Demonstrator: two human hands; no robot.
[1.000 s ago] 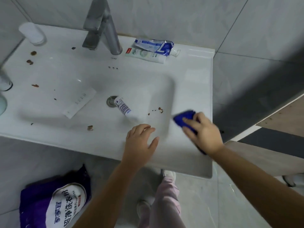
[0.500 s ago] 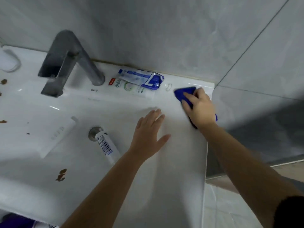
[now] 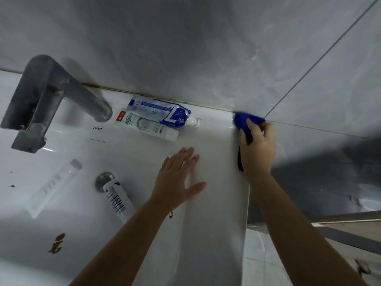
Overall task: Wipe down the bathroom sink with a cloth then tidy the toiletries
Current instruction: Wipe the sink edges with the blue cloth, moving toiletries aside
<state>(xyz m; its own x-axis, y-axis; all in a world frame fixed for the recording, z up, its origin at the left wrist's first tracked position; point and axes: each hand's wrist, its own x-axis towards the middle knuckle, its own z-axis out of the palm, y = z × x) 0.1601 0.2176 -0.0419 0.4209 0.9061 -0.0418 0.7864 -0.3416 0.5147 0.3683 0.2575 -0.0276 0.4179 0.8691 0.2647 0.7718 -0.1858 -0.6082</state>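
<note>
The white sink (image 3: pixel 216 223) fills the lower left of the view. My right hand (image 3: pixel 257 151) holds a blue cloth (image 3: pixel 244 122) against the sink's far right corner, where the rim meets the wall. My left hand (image 3: pixel 177 178) lies flat with spread fingers on the basin's right slope. Two toothpaste tubes, a blue one (image 3: pixel 160 112) on a green-and-white one (image 3: pixel 148 126), lie on the back ledge. A small white tube (image 3: pixel 116 200) rests by the drain (image 3: pixel 103 179). A clear toothbrush case (image 3: pixel 53 186) lies in the basin.
A grey metal faucet (image 3: pixel 47 98) rises at the back left. Brown dirt spots (image 3: pixel 56 243) mark the basin's near left side. Grey tiled wall (image 3: pixel 206 48) stands behind and to the right of the sink. Floor tiles (image 3: pixel 268 254) show at the lower right.
My right hand slid the cloth from the front right rim up to the back right corner. My left hand moved further into the basin's right side. The camera leaned closer over the sink.
</note>
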